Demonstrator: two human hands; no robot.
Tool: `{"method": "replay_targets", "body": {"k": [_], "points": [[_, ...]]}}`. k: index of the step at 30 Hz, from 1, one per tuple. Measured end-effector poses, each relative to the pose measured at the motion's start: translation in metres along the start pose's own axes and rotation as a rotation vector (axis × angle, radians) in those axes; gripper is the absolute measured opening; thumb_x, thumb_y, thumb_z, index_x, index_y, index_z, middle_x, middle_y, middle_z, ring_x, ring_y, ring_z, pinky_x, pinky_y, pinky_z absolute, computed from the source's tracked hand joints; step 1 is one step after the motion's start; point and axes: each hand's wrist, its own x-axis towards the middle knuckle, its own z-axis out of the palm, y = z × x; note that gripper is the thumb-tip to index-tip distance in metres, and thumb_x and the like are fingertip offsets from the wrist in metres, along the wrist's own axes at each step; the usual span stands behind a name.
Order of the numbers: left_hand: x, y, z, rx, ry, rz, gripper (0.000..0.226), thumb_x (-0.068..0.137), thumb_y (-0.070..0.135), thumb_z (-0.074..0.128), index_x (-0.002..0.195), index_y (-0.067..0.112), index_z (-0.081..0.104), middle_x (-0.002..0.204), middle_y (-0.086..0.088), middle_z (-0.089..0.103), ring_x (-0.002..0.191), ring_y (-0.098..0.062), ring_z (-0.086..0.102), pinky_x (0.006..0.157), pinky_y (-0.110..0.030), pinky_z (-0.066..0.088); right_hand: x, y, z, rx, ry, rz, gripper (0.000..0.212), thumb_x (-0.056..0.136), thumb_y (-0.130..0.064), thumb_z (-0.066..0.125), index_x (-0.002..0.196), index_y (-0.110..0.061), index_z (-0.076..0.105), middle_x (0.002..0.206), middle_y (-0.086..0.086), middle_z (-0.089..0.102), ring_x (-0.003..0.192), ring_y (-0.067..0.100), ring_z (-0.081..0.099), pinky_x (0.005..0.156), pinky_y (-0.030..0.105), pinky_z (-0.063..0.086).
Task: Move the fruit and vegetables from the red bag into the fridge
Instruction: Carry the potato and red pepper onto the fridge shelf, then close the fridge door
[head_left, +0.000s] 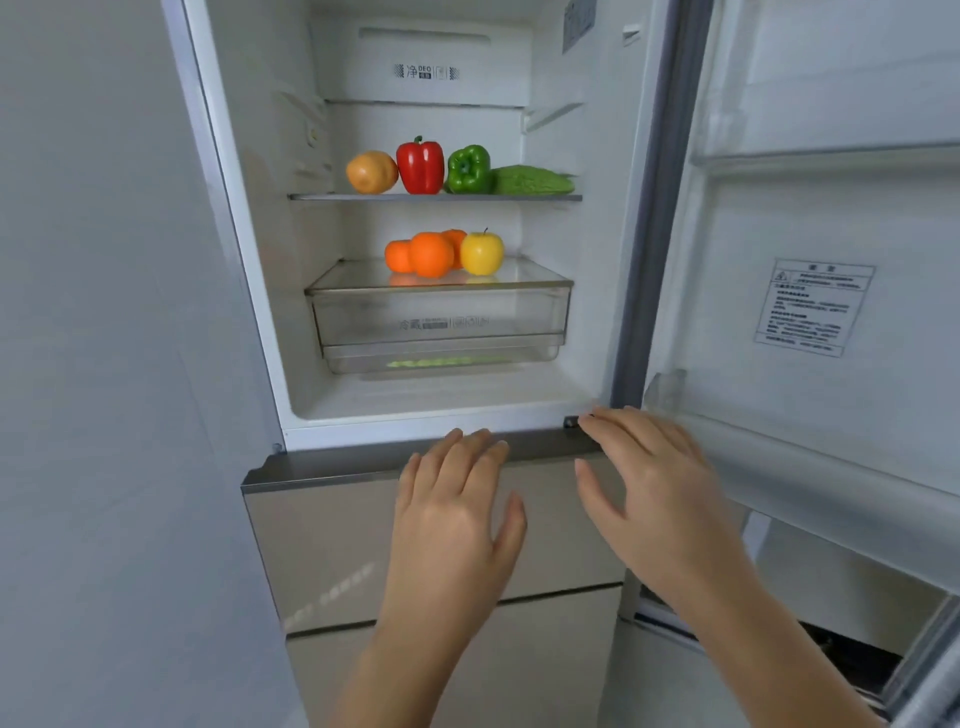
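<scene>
Your left hand (452, 514) and right hand (660, 488) hovered flat before the fridge (270, 260), each grip wide and holding nothing. The red pepper (420, 166) and green pepper (469, 169) stood on the shelf (436, 197). The oranges (430, 254) and apple (481, 253) sat on the drawer lid (535, 278). Round, firm and smooth, they would likely roll, so cup them around the middle.

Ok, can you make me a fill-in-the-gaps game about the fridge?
1. The pepper beside the red pepper is ___.
2. The apple next to the oranges is ___.
3. The left hand and the right hand hold ___.
4. The fridge door is ___.
Missing words: green, yellow, nothing, open.
</scene>
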Motion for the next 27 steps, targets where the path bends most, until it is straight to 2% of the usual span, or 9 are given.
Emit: {"method": "replay_targets", "body": {"k": [1, 5, 9, 14, 16, 18, 23, 27], "points": [[-0.008, 0.010, -0.005, -0.004, -0.011, 0.006, 0.039, 0.081, 0.030, 0.046, 0.110, 0.010, 0.064, 0.114, -0.006, 0.064, 0.111, -0.026, 0.055, 0.092, -0.046, 0.046, -0.008, 0.001, -0.010, -0.001, 0.002, 0.003, 0.042, 0.081, -0.030, 0.043, 0.103, -0.004, 0.068, 0.103, 0.010, 0.069, 0.099, 0.020, 0.052, 0.082, 0.046, 0.052], [-0.035, 0.037, -0.023, -0.001, -0.017, 0.023, 0.039, 0.081, 0.029, 0.047, 0.109, 0.009, 0.064, 0.113, -0.008, 0.065, 0.109, -0.027, 0.056, 0.095, -0.039, 0.039, -0.036, -0.001, -0.047, -0.023, -0.005, 0.036, 0.042, 0.081, -0.030, 0.043, 0.102, -0.005, 0.068, 0.102, 0.011, 0.069, 0.093, 0.029, 0.063, 0.080, 0.050, 0.053], [-0.055, 0.055, -0.040, -0.016, 0.003, 0.037, 0.038, 0.080, 0.029, 0.047, 0.106, 0.008, 0.065, 0.109, -0.009, 0.066, 0.104, -0.028, 0.058, 0.089, -0.043, 0.048, -0.063, -0.008, -0.076, -0.052, -0.034, 0.055, 0.042, 0.081, -0.031, 0.042, 0.102, -0.005, 0.067, 0.101, 0.011, 0.069, 0.091, 0.028, 0.064, 0.083, 0.045, 0.052], [-0.086, 0.069, -0.060, -0.071, -0.006, 0.047, 0.038, 0.080, 0.028, 0.046, 0.107, 0.008, 0.065, 0.108, -0.008, 0.066, 0.106, -0.023, 0.053, 0.091, -0.043, 0.047, -0.098, -0.021, -0.109, -0.089, -0.087, 0.112, 0.043, 0.082, -0.031, 0.042, 0.104, -0.004, 0.066, 0.104, 0.012, 0.068, 0.094, 0.029, 0.064, 0.081, 0.052, 0.051], [-0.102, 0.070, -0.067, -0.103, -0.020, 0.049, 0.038, 0.081, 0.028, 0.046, 0.107, 0.008, 0.065, 0.108, -0.008, 0.066, 0.106, -0.020, 0.049, 0.090, -0.043, 0.047, -0.111, -0.031, -0.117, -0.107, -0.111, 0.129, 0.043, 0.082, -0.032, 0.041, 0.105, -0.004, 0.066, 0.104, 0.012, 0.068, 0.096, 0.029, 0.064, 0.083, 0.052, 0.050], [-0.117, 0.071, -0.072, -0.109, -0.045, 0.050, 0.038, 0.081, 0.028, 0.046, 0.106, 0.008, 0.065, 0.107, -0.008, 0.067, 0.105, -0.021, 0.053, 0.090, -0.043, 0.048, -0.123, -0.040, -0.122, -0.123, -0.134, 0.132, 0.044, 0.082, -0.032, 0.041, 0.105, -0.004, 0.066, 0.104, 0.012, 0.068, 0.096, 0.028, 0.064, 0.087, 0.050, 0.047], [-0.142, 0.086, -0.073, -0.132, -0.131, 0.058, 0.040, 0.081, 0.031, 0.044, 0.108, 0.009, 0.065, 0.108, -0.007, 0.067, 0.103, -0.025, 0.061, 0.091, -0.044, 0.046, -0.155, -0.042, -0.140, -0.159, -0.187, 0.200, 0.037, 0.079, -0.026, 0.055, 0.107, -0.004, 0.065, 0.105, 0.013, 0.068, 0.098, 0.030, 0.064, 0.087, 0.051, 0.047], [-0.144, 0.117, -0.062, -0.192, -0.189, 0.101, 0.041, 0.081, 0.032, 0.043, 0.108, 0.010, 0.064, 0.108, -0.006, 0.067, 0.103, -0.023, 0.062, 0.094, -0.040, 0.041, -0.172, -0.023, -0.167, -0.250, -0.175, 0.258, 0.038, 0.077, -0.024, 0.057, 0.106, -0.003, 0.065, 0.104, 0.015, 0.068, 0.097, 0.032, 0.064, 0.086, 0.053, 0.044]]}}
